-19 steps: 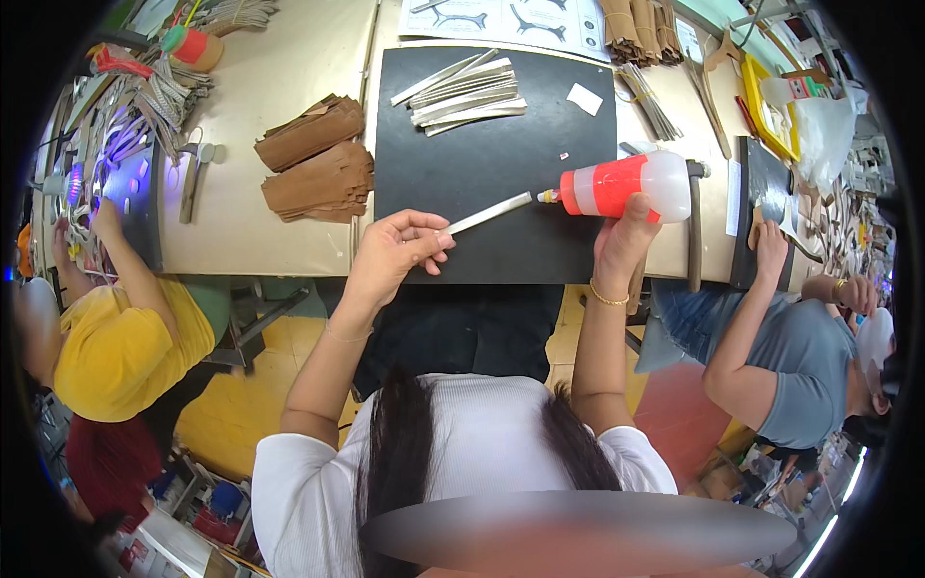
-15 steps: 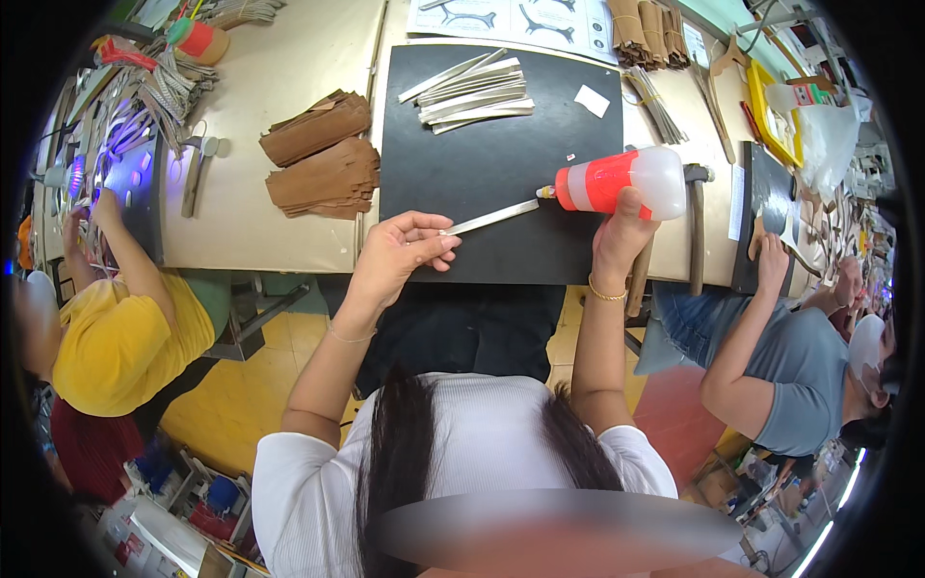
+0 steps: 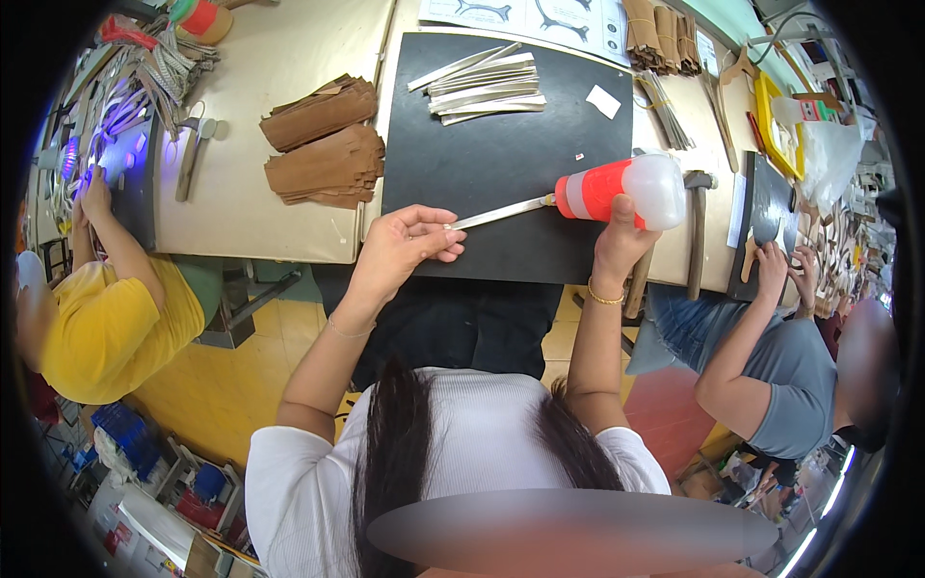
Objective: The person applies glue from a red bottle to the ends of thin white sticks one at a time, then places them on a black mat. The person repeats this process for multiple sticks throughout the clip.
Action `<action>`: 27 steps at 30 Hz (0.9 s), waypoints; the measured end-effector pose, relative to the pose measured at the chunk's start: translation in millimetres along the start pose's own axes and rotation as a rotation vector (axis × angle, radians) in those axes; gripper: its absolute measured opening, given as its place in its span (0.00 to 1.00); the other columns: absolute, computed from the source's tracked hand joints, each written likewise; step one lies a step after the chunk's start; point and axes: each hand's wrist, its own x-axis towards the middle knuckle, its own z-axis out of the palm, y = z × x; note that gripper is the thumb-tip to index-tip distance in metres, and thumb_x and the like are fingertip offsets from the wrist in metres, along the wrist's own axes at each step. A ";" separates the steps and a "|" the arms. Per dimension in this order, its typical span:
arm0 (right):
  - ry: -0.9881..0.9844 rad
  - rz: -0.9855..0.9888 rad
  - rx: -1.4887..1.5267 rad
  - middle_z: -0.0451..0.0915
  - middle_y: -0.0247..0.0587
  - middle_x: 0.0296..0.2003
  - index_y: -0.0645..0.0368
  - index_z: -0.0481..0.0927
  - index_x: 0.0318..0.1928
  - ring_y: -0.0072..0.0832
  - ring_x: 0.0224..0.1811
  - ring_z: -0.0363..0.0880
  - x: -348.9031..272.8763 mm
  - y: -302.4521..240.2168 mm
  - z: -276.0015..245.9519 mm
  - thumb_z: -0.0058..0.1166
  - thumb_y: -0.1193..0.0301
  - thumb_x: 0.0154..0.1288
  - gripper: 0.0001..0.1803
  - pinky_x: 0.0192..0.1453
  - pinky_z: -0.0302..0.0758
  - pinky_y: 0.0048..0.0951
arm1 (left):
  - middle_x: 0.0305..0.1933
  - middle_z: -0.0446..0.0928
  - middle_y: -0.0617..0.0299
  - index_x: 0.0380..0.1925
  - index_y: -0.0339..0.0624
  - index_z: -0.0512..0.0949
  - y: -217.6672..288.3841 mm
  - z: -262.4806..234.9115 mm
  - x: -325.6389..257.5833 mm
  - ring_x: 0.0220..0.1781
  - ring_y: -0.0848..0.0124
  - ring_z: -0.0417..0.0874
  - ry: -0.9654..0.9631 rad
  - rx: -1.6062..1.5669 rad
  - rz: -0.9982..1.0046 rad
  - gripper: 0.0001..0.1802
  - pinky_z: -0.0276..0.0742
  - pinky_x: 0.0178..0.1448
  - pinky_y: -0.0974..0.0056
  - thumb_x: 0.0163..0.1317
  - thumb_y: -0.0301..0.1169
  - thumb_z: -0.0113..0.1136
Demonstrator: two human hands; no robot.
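Note:
My left hand (image 3: 409, 249) pinches the near end of a pale, silvery flat strip (image 3: 503, 213) between thumb and fingers. The strip slants up to the right over a black work mat (image 3: 482, 169). In my right hand (image 3: 621, 241) is a squeeze bottle (image 3: 617, 189) with a translucent body and a red band, lying nearly on its side. Its narrow nozzle points left and meets or overlaps the strip's far end; whether it touches I cannot tell. Farther back on the mat lies a loose pile of similar pale strips (image 3: 487, 85).
Two stacks of brown strips (image 3: 323, 166) lie left of the mat. A hammer (image 3: 696, 231) rests right of the bottle, and a white paper piece (image 3: 604, 101) lies on the mat. Co-workers sit on both sides, in a yellow shirt (image 3: 120, 332) and a grey shirt (image 3: 771, 385).
The view has shifted slightly. The bottle's nozzle stays at the strip's far end, and both hands keep their hold. The right-hand co-worker's hands have come closer together over a dark mat.

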 end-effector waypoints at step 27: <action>-0.186 0.150 0.213 0.78 0.36 0.36 0.65 0.76 0.41 0.23 0.37 0.76 -41.5 -19.5 51.3 0.71 0.61 0.48 0.26 0.44 0.73 0.25 | 0.34 0.80 0.54 0.46 0.30 0.69 -12.4 9.5 -2.8 0.36 0.72 0.83 0.066 0.131 0.134 0.16 0.79 0.43 0.72 0.57 0.19 0.59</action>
